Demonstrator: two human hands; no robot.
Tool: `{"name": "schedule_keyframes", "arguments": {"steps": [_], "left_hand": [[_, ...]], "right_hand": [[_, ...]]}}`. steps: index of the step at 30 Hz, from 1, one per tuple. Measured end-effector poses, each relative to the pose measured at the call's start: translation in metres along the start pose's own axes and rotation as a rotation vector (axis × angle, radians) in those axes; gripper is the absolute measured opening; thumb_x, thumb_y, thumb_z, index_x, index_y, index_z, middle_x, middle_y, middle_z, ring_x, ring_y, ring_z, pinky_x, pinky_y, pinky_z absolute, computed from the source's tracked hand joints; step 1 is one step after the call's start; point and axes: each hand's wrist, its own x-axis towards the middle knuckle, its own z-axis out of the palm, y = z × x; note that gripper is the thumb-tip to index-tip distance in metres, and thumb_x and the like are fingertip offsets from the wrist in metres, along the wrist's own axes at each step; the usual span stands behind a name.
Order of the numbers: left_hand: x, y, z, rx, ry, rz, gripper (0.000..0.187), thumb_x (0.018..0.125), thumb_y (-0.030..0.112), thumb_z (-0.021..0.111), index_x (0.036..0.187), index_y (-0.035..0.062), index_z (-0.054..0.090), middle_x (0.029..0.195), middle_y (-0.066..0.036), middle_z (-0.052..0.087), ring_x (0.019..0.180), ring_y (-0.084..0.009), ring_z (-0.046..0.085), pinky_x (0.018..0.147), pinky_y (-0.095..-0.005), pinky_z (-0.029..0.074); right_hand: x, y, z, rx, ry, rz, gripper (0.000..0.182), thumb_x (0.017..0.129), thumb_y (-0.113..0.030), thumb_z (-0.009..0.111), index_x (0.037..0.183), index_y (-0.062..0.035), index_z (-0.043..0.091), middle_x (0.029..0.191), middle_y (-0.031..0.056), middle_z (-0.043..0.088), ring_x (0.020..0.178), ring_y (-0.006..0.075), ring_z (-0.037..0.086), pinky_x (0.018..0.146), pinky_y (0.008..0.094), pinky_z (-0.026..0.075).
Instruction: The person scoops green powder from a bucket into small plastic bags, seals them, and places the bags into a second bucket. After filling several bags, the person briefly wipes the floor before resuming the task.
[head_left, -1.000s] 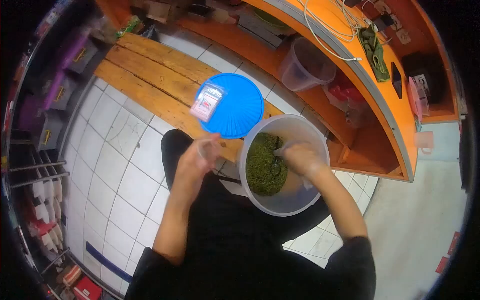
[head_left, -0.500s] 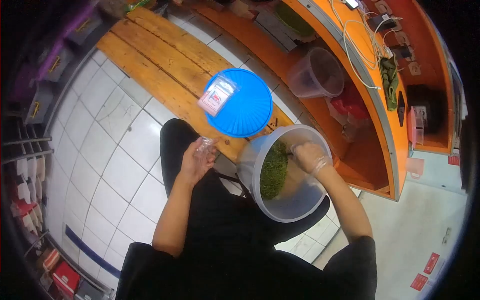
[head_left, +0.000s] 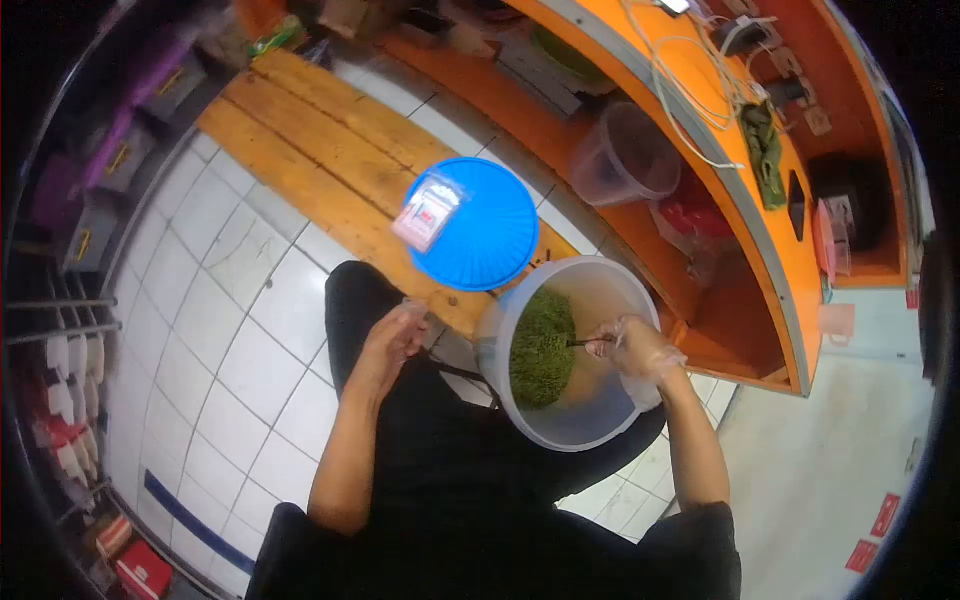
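A translucent plastic tub (head_left: 497, 392) stands tilted at my lap, its wide mouth facing me. Inside lies a mass of finely shredded green leaves (head_left: 542, 352), heaped along the left side. My right hand (head_left: 635, 350), in a clear plastic glove, is over the tub's mouth. Its fingers are closed on a thin dark stick (head_left: 585, 343) whose left end meets the green heap. My left hand (head_left: 393, 345), also in a clear glove, hovers by my knee with fingers loosely curled and apart, holding nothing visible.
A wooden bench (head_left: 318, 148) bears a blue ribbed lid (head_left: 485, 235) with a clear packet (head_left: 428, 213) on it. To the right, an orange counter (head_left: 765, 290) carries white cables (head_left: 715, 105); another clear tub (head_left: 625, 155) sits on its lower shelf. White tiles (head_left: 285, 305) cover the floor.
My right hand has drawn back from inside the tub toward its right rim, and the dark stick now shows. My left hand's fingers have curled in more. The view has shifted slightly.
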Motion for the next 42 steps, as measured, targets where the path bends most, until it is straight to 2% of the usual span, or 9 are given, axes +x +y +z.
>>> {"name": "schedule_keyframes", "arguments": {"steps": [5, 13, 18, 24, 30, 36, 39, 40, 42], "left_hand": [[-0.032, 0.056, 0.071, 0.433, -0.028, 0.136, 0.075, 0.085, 0.051, 0.071, 0.139, 0.0014, 0.056, 0.105, -0.001, 0.058, 0.092, -0.0116, 0.053, 0.081, -0.0242, 0.039], [-0.051, 0.071, 0.13, 0.782, -0.252, 0.315, 0.067, 0.084, 0.026, 0.078, 0.141, 0.0022, 0.052, 0.11, -0.007, 0.058, 0.11, -0.0188, 0.055, 0.098, -0.0336, 0.044], [-0.054, 0.069, 0.159, 1.356, -0.25, 0.607, 0.075, 0.075, 0.028, 0.082, 0.14, 0.0017, 0.053, 0.112, -0.017, 0.06, 0.103, -0.0324, 0.058, 0.09, -0.0403, 0.045], [-0.052, 0.054, 0.173, 1.618, -0.251, 0.738, 0.074, 0.077, 0.037, 0.081, 0.136, 0.0004, 0.056, 0.111, -0.018, 0.062, 0.099, -0.0328, 0.056, 0.088, -0.0427, 0.041], [-0.036, 0.024, 0.195, 1.576, -0.355, 0.935, 0.067, 0.08, 0.037, 0.08, 0.132, 0.0005, 0.059, 0.105, -0.012, 0.062, 0.095, -0.03, 0.057, 0.083, -0.0416, 0.043], [-0.022, 0.001, 0.196, 1.354, -0.302, 1.177, 0.063, 0.082, 0.034, 0.08, 0.13, -0.001, 0.06, 0.106, -0.014, 0.065, 0.093, -0.0295, 0.062, 0.083, -0.0402, 0.049], [-0.032, -0.002, 0.188, 1.054, -0.23, 1.139, 0.069, 0.082, 0.036, 0.081, 0.133, -0.0027, 0.057, 0.107, -0.016, 0.066, 0.096, -0.0301, 0.065, 0.086, -0.0406, 0.052], [-0.037, -0.004, 0.187, 0.952, -0.224, 0.991, 0.071, 0.082, 0.036, 0.082, 0.135, -0.0032, 0.055, 0.107, -0.016, 0.066, 0.097, -0.0303, 0.065, 0.087, -0.0406, 0.052], [-0.04, 0.0, 0.193, 0.918, -0.254, 0.824, 0.076, 0.081, 0.034, 0.082, 0.139, -0.0044, 0.051, 0.106, -0.018, 0.066, 0.098, -0.0331, 0.065, 0.088, -0.0418, 0.052]], "right_hand": [[-0.058, -0.002, -0.015, 0.404, 0.183, -0.064, 0.018, 0.091, -0.011, 0.075, 0.1, 0.0049, 0.074, 0.083, 0.0078, 0.071, 0.08, 0.0154, 0.065, 0.075, 0.0319, 0.053], [-0.081, 0.018, -0.006, 0.597, 0.272, -0.068, 0.019, 0.092, -0.013, 0.074, 0.101, 0.0032, 0.076, 0.085, 0.0086, 0.072, 0.08, 0.0152, 0.064, 0.078, 0.0322, 0.052], [-0.084, 0.021, -0.005, 0.635, 0.305, -0.089, 0.02, 0.092, -0.014, 0.075, 0.1, 0.0032, 0.076, 0.086, 0.0094, 0.073, 0.081, 0.0164, 0.065, 0.079, 0.0329, 0.052], [-0.089, 0.016, -0.011, 0.608, 0.239, -0.13, 0.022, 0.09, -0.018, 0.077, 0.1, 0.0011, 0.077, 0.088, 0.011, 0.075, 0.082, 0.0179, 0.068, 0.079, 0.0339, 0.053], [-0.113, -0.025, -0.008, 0.433, 0.338, -0.19, 0.02, 0.086, -0.017, 0.078, 0.1, -0.0029, 0.078, 0.088, 0.014, 0.075, 0.081, 0.0225, 0.07, 0.077, 0.0363, 0.055], [-0.138, -0.023, -0.016, 0.212, 0.709, -0.525, 0.023, 0.079, 0.002, 0.076, 0.101, -0.0028, 0.078, 0.087, 0.0123, 0.073, 0.075, 0.0254, 0.067, 0.069, 0.0355, 0.053], [-0.161, -0.008, -0.015, 0.703, 0.739, -0.288, 0.022, 0.08, 0.002, 0.075, 0.101, -0.0024, 0.078, 0.086, 0.0117, 0.072, 0.078, 0.0256, 0.067, 0.07, 0.035, 0.052], [-0.161, -0.002, -0.023, 0.56, 0.569, -0.059, 0.018, 0.081, -0.004, 0.077, 0.099, -0.0043, 0.078, 0.088, 0.0118, 0.072, 0.078, 0.0262, 0.066, 0.072, 0.0378, 0.052], [-0.15, -0.02, -0.02, 0.209, 0.784, -0.233, 0.017, 0.081, -0.01, 0.079, 0.098, -0.006, 0.079, 0.087, 0.012, 0.071, 0.077, 0.0258, 0.066, 0.072, 0.0391, 0.052]]}}
